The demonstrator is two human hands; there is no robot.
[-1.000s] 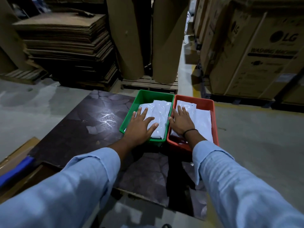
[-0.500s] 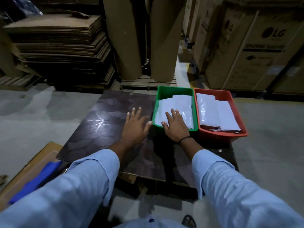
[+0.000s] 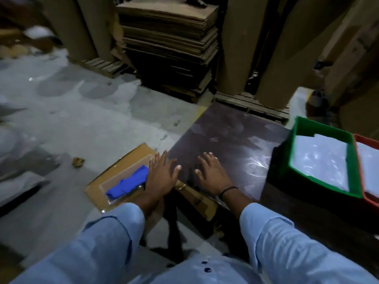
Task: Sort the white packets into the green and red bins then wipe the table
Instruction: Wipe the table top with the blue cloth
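The green bin (image 3: pixel 291 152) stands at the right side of the dark table (image 3: pixel 229 138), with white packets (image 3: pixel 322 160) lying in it. Beside it, cut off by the frame's right edge, is the red bin (image 3: pixel 361 160), also holding white packets (image 3: pixel 372 167). A blue cloth (image 3: pixel 129 182) lies on a cardboard box left of the table. My left hand (image 3: pixel 162 177) is flat and open over the table's left corner, right beside the cloth. My right hand (image 3: pixel 213 175) is spread open over the table top, holding nothing.
The cardboard box (image 3: pixel 123 171) under the cloth sits on the grey floor (image 3: pixel 82 119) against the table's left side. A stack of flat cardboard sheets (image 3: pixel 170 37) and tall cardboard rolls (image 3: pixel 240 48) on pallets stand behind the table.
Both hands have left the bins and moved left across the table, and my view has swung left. The left hand now reaches the table's left corner by the blue cloth.
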